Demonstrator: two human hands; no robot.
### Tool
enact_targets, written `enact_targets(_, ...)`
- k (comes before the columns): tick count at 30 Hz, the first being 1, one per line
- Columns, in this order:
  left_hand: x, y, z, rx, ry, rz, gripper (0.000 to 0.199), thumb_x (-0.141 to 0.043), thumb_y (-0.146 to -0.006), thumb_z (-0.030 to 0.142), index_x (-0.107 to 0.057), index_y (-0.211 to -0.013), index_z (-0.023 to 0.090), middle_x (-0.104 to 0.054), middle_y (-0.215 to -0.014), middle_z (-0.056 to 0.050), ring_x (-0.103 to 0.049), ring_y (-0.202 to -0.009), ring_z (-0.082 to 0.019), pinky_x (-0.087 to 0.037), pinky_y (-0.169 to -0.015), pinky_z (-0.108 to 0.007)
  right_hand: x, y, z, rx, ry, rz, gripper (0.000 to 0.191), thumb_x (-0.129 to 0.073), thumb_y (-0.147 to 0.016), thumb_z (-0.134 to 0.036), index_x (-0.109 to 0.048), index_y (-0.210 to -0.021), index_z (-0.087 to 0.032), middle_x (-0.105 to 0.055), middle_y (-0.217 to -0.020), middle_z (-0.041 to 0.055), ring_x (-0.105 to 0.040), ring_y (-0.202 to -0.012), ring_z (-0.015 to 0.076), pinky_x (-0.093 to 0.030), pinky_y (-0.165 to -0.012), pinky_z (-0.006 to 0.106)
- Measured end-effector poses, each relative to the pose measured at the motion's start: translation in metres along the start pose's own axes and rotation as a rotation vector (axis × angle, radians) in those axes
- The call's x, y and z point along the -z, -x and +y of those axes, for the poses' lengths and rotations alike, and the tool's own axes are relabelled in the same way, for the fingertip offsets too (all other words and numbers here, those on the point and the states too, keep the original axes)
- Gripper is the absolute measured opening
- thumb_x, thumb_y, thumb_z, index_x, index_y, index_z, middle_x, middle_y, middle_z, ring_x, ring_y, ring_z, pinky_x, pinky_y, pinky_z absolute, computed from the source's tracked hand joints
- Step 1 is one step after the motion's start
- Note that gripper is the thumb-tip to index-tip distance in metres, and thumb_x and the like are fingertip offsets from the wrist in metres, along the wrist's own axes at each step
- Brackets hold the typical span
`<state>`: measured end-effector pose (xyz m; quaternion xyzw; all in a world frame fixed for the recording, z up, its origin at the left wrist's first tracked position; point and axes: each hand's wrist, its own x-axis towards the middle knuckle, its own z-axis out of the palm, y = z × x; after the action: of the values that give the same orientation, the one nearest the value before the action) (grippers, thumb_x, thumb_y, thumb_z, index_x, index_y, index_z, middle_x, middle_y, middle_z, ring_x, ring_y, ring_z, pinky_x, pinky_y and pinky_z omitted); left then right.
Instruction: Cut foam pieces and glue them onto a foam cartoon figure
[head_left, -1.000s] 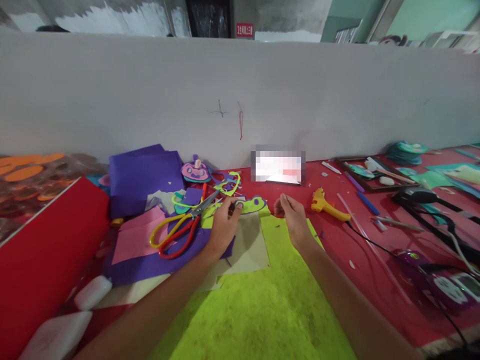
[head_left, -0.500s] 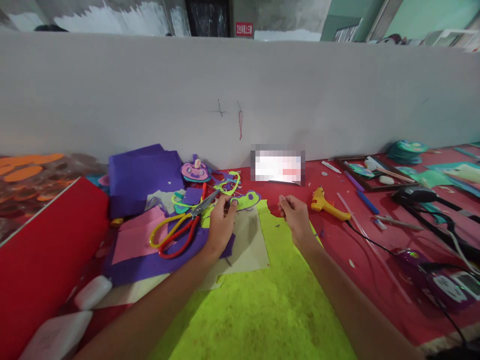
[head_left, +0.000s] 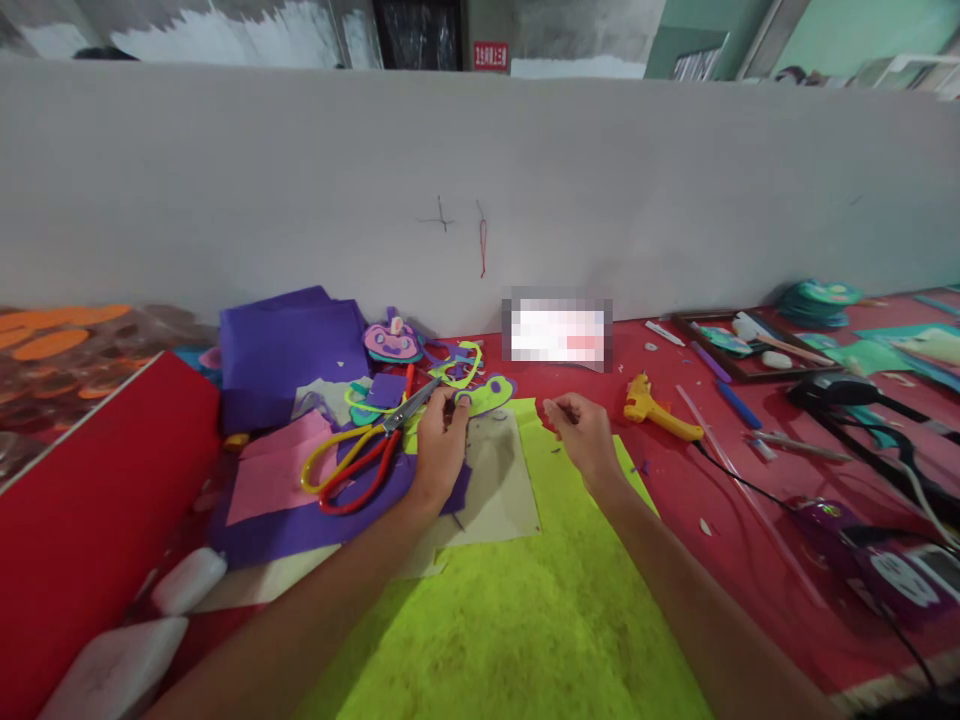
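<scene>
Fingers (head_left: 456, 415) of the left hand (head_left: 441, 448) pinched, thumb uppermost, on the left end of a yellow-green cut-out (head_left: 490, 394) with purple spots and a purple border. Piece looks lifted off the table (head_left: 682, 480), about mid-width, closer to the back edge than the front, above a pale sheet (head_left: 495, 495).

Change over the last second: its free end has swung toward the back edge, now slanting away and rightward. Right hand (head_left: 586, 430) has drawn slightly inward; near the piece, not touching. Its fingers are half curled, thumb close to index; cannot tell whether the tips meet or hold some scrap.

Both tools lie set down: scissors (head_left: 391, 424) toward the table's left edge, glue gun (head_left: 661, 412) toward its right. My reading: the work just now is turning the piece, left hand bearing it, neither cutting nor gluing.
</scene>
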<state>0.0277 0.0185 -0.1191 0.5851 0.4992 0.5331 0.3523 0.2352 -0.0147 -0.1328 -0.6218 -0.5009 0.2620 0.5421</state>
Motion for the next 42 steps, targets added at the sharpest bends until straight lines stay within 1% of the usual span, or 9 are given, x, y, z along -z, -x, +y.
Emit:
enact_targets(4,0.000,0.000,-0.001,0.006,0.017,-0.011,0.014,-0.059,-0.095,0.034,-0.059,-0.088,0.021,-0.051,-0.074,0.003,-0.048,-0.068,-0.015,-0.037,-0.066,-0.027,-0.002,-0.001,0.005,-0.027,-0.112,-0.030,0.031,-0.064,-0.085,-0.050,-0.066,-0.078,-0.019,-0.066,-0.070,0.0049,-0.061,-0.061,0.0181,-0.049,-0.059,0.031)
enact_targets(6,0.000,0.000,-0.002,0.002,0.020,-0.016,0.015,-0.059,-0.095,0.035,-0.058,-0.088,0.022,-0.050,-0.074,0.003,-0.048,-0.069,-0.015,-0.037,-0.067,-0.027,-0.002,-0.001,0.003,-0.025,-0.144,-0.036,0.031,-0.063,-0.086,-0.050,-0.066,-0.080,-0.019,-0.066,-0.072,0.0054,-0.061,-0.061,0.0178,-0.051,-0.058,0.031)
enact_targets(10,-0.001,-0.001,-0.002,0.000,0.013,-0.025,0.016,-0.059,-0.095,0.035,-0.057,-0.087,0.022,-0.050,-0.075,0.003,-0.048,-0.070,-0.015,-0.037,-0.068,-0.027,-0.001,0.002,-0.004,-0.031,-0.083,-0.038,0.035,-0.058,-0.092,-0.049,-0.059,-0.071,-0.021,-0.056,-0.059,-0.0004,-0.051,-0.050,0.0139,-0.040,-0.048,0.027)
enact_targets(15,-0.001,-0.001,-0.003,-0.007,0.022,-0.032,0.016,-0.059,-0.096,0.034,-0.056,-0.086,0.021,-0.052,-0.076,0.003,-0.050,-0.071,-0.015,-0.039,-0.070,-0.027,-0.001,0.005,-0.009,-0.019,-0.005,-0.022,0.044,-0.058,-0.094,-0.050,-0.048,-0.061,-0.023,-0.045,-0.050,-0.0041,-0.043,-0.047,0.0122,-0.031,-0.048,0.026)
enact_targets(23,-0.001,0.000,-0.004,-0.009,0.017,-0.043,0.015,-0.059,-0.096,0.033,-0.057,-0.088,0.021,-0.051,-0.076,0.003,-0.048,-0.070,-0.015,-0.038,-0.068,-0.027,-0.004,0.000,-0.001,-0.043,-0.196,-0.060,0.027,-0.067,-0.083,-0.047,-0.067,-0.080,-0.020,-0.069,-0.071,0.0050,-0.064,-0.064,0.0183,-0.051,-0.064,0.032)
enact_targets(29,0.000,0.000,-0.002,-0.021,0.007,-0.033,0.012,-0.059,-0.096,0.029,-0.058,-0.087,0.021,-0.054,-0.076,0.003,-0.051,-0.072,-0.015,-0.040,-0.069,-0.027,-0.004,0.006,-0.009,-0.042,-0.206,-0.040,0.037,-0.056,-0.095,-0.053,-0.054,-0.073,-0.024,-0.054,-0.059,-0.0025,-0.052,-0.051,0.0131,-0.041,-0.049,0.026)
enact_targets(35,-0.001,0.000,-0.005,-0.009,0.023,-0.043,0.011,-0.059,-0.096,0.031,-0.059,-0.091,0.022,-0.057,-0.080,0.002,-0.055,-0.076,-0.015,-0.041,-0.072,-0.027,-0.002,0.008,-0.016,-0.073,-0.184,-0.029,0.050,-0.055,-0.097,-0.058,-0.038,-0.063,-0.025,-0.039,-0.054,-0.0061,-0.042,-0.046,0.0110,-0.034,-0.046,0.025)
enact_targets(38,-0.001,0.000,-0.005,-0.014,0.022,-0.046,0.012,-0.059,-0.096,0.033,-0.059,-0.091,0.022,-0.057,-0.080,0.002,-0.054,-0.075,-0.015,-0.042,-0.072,-0.027,-0.001,0.006,-0.015,-0.029,-0.131,-0.012,0.048,-0.061,-0.095,-0.054,-0.044,-0.061,-0.024,-0.046,-0.053,-0.0041,-0.046,-0.049,0.0119,-0.036,-0.049,0.026)
enact_targets(42,0.000,0.000,-0.005,-0.022,0.010,-0.043,0.014,-0.058,-0.096,0.034,-0.059,-0.090,0.022,-0.057,-0.080,0.002,-0.054,-0.075,-0.015,-0.041,-0.071,-0.027,0.000,0.002,-0.011,-0.028,-0.237,0.001,0.032,-0.072,-0.086,-0.048,-0.061,-0.072,-0.021,-0.066,-0.065,0.0018,-0.061,-0.061,0.0155,-0.051,-0.061,0.029)
